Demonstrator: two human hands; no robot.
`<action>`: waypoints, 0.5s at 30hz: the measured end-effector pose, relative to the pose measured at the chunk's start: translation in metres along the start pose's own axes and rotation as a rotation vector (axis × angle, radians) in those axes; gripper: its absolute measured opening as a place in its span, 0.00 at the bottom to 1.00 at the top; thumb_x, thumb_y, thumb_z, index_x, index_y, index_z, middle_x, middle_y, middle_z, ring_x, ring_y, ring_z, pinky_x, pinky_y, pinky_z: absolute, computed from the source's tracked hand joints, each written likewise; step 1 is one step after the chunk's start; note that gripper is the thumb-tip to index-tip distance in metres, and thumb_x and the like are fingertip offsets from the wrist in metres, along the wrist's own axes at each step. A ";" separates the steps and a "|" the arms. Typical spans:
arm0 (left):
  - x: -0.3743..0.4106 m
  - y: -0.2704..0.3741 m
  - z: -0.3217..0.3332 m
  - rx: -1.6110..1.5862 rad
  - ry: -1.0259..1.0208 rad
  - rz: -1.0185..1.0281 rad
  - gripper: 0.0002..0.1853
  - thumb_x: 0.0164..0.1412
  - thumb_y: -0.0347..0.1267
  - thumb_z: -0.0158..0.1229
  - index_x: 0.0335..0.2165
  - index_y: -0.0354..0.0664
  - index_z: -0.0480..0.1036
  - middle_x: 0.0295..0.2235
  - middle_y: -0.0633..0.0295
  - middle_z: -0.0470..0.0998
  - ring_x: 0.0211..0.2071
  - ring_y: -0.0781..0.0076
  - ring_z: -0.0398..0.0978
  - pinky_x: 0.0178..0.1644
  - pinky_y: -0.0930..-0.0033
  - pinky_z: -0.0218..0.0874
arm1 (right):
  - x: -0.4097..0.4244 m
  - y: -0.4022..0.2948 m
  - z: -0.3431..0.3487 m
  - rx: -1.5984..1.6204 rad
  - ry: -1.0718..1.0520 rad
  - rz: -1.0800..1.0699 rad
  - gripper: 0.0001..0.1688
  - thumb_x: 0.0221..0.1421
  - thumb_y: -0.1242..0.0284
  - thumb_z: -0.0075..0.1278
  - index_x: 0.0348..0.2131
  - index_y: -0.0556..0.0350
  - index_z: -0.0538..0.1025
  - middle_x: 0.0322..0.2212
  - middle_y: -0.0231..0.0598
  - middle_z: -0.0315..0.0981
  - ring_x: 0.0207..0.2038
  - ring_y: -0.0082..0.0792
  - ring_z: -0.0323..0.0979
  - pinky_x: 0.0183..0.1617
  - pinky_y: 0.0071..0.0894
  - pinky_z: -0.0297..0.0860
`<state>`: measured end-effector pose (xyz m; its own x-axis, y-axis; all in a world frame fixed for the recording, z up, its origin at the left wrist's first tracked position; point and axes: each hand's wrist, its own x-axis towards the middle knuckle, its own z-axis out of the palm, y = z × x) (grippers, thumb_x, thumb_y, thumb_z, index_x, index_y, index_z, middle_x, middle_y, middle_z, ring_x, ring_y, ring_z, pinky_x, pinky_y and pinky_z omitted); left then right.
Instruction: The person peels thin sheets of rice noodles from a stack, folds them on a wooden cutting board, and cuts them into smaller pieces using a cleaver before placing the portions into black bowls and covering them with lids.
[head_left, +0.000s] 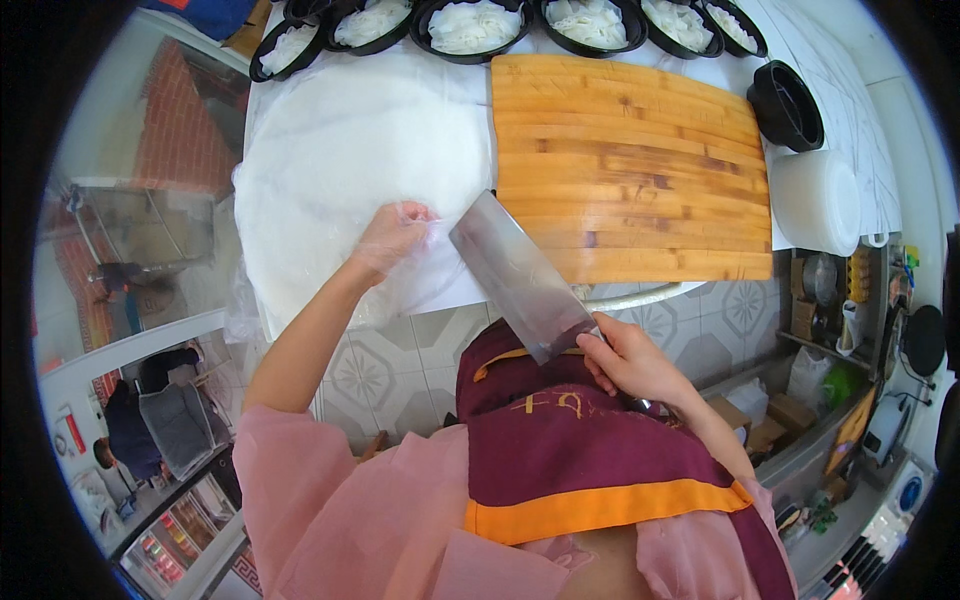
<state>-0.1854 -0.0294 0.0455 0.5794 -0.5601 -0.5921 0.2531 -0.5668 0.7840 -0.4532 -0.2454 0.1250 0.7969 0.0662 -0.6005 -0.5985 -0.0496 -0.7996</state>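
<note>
My right hand (630, 356) is closed round the handle of a metal cleaver (521, 277), held in front of my dark red apron. Its broad blade points up and left, with the far end by the near left corner of a bamboo cutting board (634, 169). My left hand (397, 236) pinches thin clear plastic film (409, 274) near the front edge of a large round white sheet or stack (360, 150), left of the board. The film hangs over the table's front edge. What the white stack is made of cannot be told.
Black bowls (476, 30) of flat white noodle-like strips line the table's far side. An empty-looking black bowl (786, 105) and a stack of white translucent lids or tubs (817, 202) stand right of the board. At far left, beyond glass, a person sits near a grey chair (176, 424).
</note>
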 end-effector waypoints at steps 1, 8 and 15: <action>0.001 0.002 0.000 -0.055 0.009 -0.012 0.08 0.49 0.28 0.50 0.27 0.36 0.74 0.22 0.68 0.71 0.23 0.79 0.66 0.29 0.74 0.59 | 0.001 0.001 0.001 -0.003 0.011 0.041 0.10 0.63 0.70 0.38 0.37 0.60 0.66 0.14 0.32 0.63 0.14 0.23 0.63 0.18 0.25 0.62; 0.008 0.002 0.007 0.398 0.023 0.151 0.09 0.51 0.32 0.55 0.28 0.37 0.74 0.22 0.59 0.72 0.25 0.70 0.69 0.30 0.69 0.61 | -0.005 0.002 -0.004 -0.073 0.048 0.075 0.12 0.63 0.70 0.39 0.41 0.62 0.66 0.14 0.35 0.65 0.14 0.26 0.65 0.19 0.28 0.63; 0.036 -0.013 -0.006 0.961 0.596 0.802 0.10 0.44 0.26 0.56 0.31 0.39 0.73 0.24 0.48 0.74 0.29 0.49 0.74 0.32 0.55 0.65 | -0.005 -0.001 -0.007 -0.135 0.060 0.089 0.15 0.63 0.68 0.38 0.42 0.62 0.66 0.13 0.37 0.66 0.15 0.30 0.67 0.21 0.31 0.65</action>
<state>-0.1627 -0.0389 0.0152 0.6132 -0.7250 0.3136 -0.7889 -0.5418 0.2900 -0.4561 -0.2526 0.1294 0.7473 -0.0042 -0.6645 -0.6534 -0.1864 -0.7337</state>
